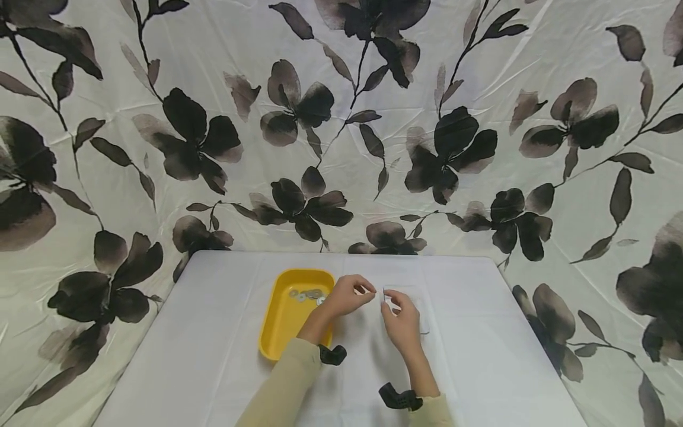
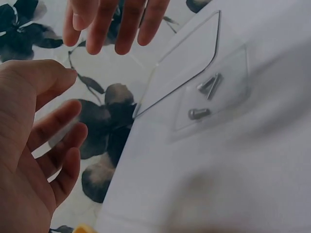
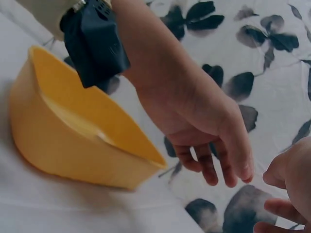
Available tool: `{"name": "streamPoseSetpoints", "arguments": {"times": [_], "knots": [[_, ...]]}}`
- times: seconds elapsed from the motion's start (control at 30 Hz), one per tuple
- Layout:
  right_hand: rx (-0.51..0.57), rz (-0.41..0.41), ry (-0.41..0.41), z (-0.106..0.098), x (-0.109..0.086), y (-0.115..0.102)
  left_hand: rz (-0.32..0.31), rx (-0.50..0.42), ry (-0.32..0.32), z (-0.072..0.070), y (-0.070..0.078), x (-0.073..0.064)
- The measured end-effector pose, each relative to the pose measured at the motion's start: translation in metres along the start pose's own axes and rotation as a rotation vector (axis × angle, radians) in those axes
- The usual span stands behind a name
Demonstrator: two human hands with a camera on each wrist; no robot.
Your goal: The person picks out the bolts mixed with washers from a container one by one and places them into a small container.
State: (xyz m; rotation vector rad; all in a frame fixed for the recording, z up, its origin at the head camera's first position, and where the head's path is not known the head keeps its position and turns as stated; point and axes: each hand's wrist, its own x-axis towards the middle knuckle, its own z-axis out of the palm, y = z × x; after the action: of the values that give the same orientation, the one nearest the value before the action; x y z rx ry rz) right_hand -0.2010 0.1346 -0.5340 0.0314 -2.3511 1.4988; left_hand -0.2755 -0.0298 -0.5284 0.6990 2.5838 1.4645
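Note:
Over the white table, my left hand (image 1: 349, 295) and right hand (image 1: 401, 317) face each other, fingertips close together. The left thumb and index tip nearly meet, with the other fingers loosely bent. A thin dark line shows by the right thumb and index tip; I cannot tell whether either hand pinches something small. Several flat grey washers (image 1: 306, 295) lie in the yellow tray (image 1: 269, 344), beside my left wrist. Below the right hand is a shallow clear tray (image 2: 233, 63), partly hidden in the head view. Metal bolts (image 2: 199, 114) lie in it.
A clear panel with a dark edge (image 2: 194, 51) adjoins the clear tray in the left wrist view. The white table (image 1: 491, 356) meets a flower-printed cloth (image 1: 373, 154) at the back and sides. The yellow tray's raised wall stands close to my left forearm.

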Motion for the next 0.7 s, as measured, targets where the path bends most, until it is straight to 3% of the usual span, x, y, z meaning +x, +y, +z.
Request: {"name": "streamPoseSetpoints", "arguments": {"times": [0.2, 0.7], "knots": [[0.036, 0.007, -0.056, 0.02, -0.006, -0.009, -0.068, -0.002, 0.015, -0.019, -0.006, -0.009], [0.038, -0.003, -0.19, 0.06, -0.025, 0.0, -0.133, 0.063, 0.058, -0.055, -0.041, -0.033]]}}
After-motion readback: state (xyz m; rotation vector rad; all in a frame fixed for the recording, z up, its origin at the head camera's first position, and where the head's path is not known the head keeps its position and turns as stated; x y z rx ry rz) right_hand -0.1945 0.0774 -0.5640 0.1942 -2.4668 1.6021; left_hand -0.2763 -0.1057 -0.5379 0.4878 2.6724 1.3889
